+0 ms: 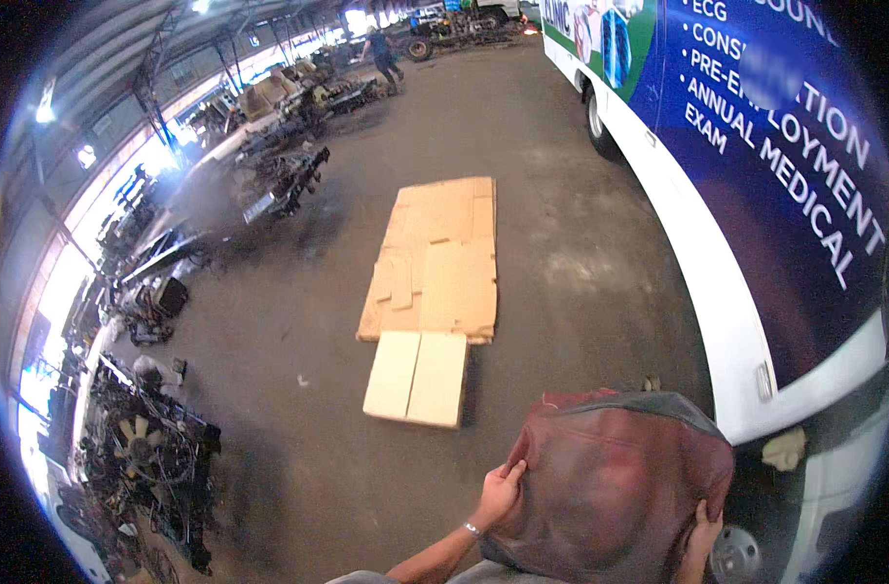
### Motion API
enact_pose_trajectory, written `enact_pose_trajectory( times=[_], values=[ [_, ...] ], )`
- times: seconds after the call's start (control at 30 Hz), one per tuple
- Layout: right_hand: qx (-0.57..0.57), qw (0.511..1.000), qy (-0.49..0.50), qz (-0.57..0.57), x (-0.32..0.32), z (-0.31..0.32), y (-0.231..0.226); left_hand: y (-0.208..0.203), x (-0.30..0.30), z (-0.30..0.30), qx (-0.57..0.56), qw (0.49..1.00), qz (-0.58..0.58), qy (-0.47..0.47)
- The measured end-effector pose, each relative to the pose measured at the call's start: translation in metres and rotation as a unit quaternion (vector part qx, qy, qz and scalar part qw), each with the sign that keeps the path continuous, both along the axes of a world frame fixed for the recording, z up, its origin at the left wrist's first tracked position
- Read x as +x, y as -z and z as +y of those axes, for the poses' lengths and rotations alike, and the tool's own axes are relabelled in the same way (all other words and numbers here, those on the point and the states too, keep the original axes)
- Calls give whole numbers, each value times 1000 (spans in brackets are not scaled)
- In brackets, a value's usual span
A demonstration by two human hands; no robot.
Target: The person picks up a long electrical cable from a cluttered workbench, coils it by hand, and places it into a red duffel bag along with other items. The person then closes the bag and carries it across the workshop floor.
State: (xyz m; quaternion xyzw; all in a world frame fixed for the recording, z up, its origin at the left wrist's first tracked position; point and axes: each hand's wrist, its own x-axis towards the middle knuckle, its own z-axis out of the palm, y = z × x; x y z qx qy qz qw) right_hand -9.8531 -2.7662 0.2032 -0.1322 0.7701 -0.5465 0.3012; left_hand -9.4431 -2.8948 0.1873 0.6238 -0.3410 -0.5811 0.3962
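Observation:
A maroon leather-like seat cover (615, 477) with a dark grey edge is held up in front of me at the lower right. Its surface is creased, and whether anything fills it cannot be made out. My left hand (501, 493) is closed on its left edge, thumb on top, with a metal band at the wrist. On the opposite side, my right hand (699, 533) grips the lower right edge; part of its fingers is hidden behind the cover. A pale closed cardboard box (417, 380) sits on the floor just beyond my left hand.
Flattened cardboard sheets (449, 258) lie on the dark floor (279, 341) beyond the box. A blue and white vehicle (697, 263) stands along the right. Engine parts, one with a fan (141, 438), line the left side. A person (381, 58) is far off at the upper left.

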Motion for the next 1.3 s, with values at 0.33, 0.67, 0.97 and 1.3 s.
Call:
enact_pose_trajectory(
  times=[0.33,0.67,0.97,1.3],
  values=[
    [-122,985,-120,-24,19,-390,22,-15,46,-312,2,995,-71,-75],
    [-93,991,-93,15,75,-791,-7,0,83,-698,-14,995,-89,-51],
    [-143,985,-99,14,72,-1119,-12,-5,67,-1059,-33,992,-88,-83],
    [-116,980,-161,-9,64,-1551,-33,-19,58,-1453,-74,982,-51,-164]
  ],
)
